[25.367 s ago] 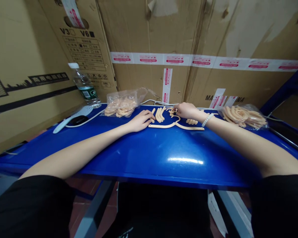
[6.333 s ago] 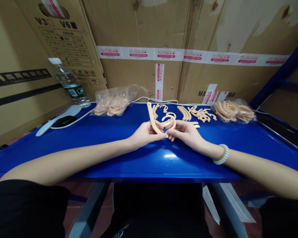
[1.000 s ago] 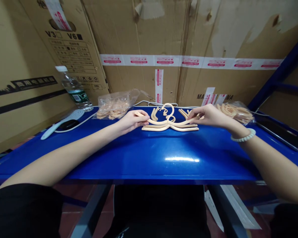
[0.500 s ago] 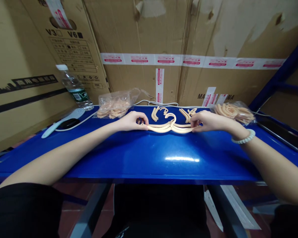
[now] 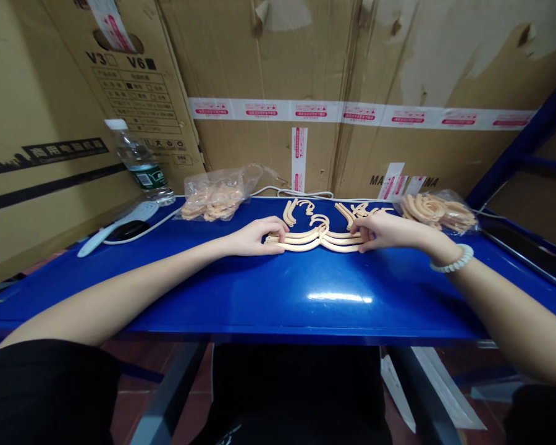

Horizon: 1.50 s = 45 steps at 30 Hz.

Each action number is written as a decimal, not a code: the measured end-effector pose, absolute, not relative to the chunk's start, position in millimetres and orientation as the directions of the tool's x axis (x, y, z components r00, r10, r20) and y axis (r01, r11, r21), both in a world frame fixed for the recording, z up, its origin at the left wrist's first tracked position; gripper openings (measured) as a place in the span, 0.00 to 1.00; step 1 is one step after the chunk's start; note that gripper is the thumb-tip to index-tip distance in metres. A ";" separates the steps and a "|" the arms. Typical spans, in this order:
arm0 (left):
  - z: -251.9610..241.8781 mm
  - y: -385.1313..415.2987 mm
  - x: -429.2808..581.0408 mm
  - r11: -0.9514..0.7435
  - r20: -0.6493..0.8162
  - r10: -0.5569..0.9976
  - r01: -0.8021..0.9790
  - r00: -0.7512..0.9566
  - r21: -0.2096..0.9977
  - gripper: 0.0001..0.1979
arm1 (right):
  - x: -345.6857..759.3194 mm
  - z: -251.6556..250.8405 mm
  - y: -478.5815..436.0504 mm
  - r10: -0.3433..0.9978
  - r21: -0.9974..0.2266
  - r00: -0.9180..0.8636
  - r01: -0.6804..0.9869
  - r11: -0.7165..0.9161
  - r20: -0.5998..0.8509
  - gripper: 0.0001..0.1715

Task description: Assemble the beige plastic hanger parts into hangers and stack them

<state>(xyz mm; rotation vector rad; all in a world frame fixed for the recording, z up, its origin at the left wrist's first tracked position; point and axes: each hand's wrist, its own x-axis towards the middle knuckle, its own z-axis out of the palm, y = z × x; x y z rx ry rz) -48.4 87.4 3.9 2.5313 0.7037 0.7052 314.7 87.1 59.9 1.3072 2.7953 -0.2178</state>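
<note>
The left hand (image 5: 256,237) and right hand (image 5: 383,231) grip opposite ends of the hangers (image 5: 301,248), which stretch left to right, hooks (image 5: 327,225) toward the cardboard (image 5: 250,148).

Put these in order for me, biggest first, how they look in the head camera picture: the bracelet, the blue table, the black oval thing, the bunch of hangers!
1. Blue table: easily the largest.
2. Bunch of hangers.
Last: bracelet and black oval thing; they look about alike, so I can't rank them.

Curved beige plastic hangers (image 5: 301,248) on flat blue table (image 5: 259,296); clear plastic bottle (image 5: 144,165) at back left; flat brown cardboard boxes (image 5: 269,74) behind.
</note>
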 end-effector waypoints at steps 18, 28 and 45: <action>-8.2 104.5 -55.5 -0.830 0.429 0.538 0.364 0.726 0.423 0.09 | 309.2 56.8 86.4 0.804 -0.002 -0.588 0.807 0.590 -0.091 0.19; -19.1 104.8 -53.3 -0.826 0.508 0.553 0.358 0.660 0.434 0.08 | 332.4 66.5 94.4 0.791 -0.060 -0.581 0.811 0.582 -0.189 0.30; -16.7 102.6 -51.9 -0.849 0.527 0.517 0.327 0.674 0.415 0.07 | 324.9 67.6 85.8 0.810 0.006 -0.546 0.829 0.560 -0.214 0.32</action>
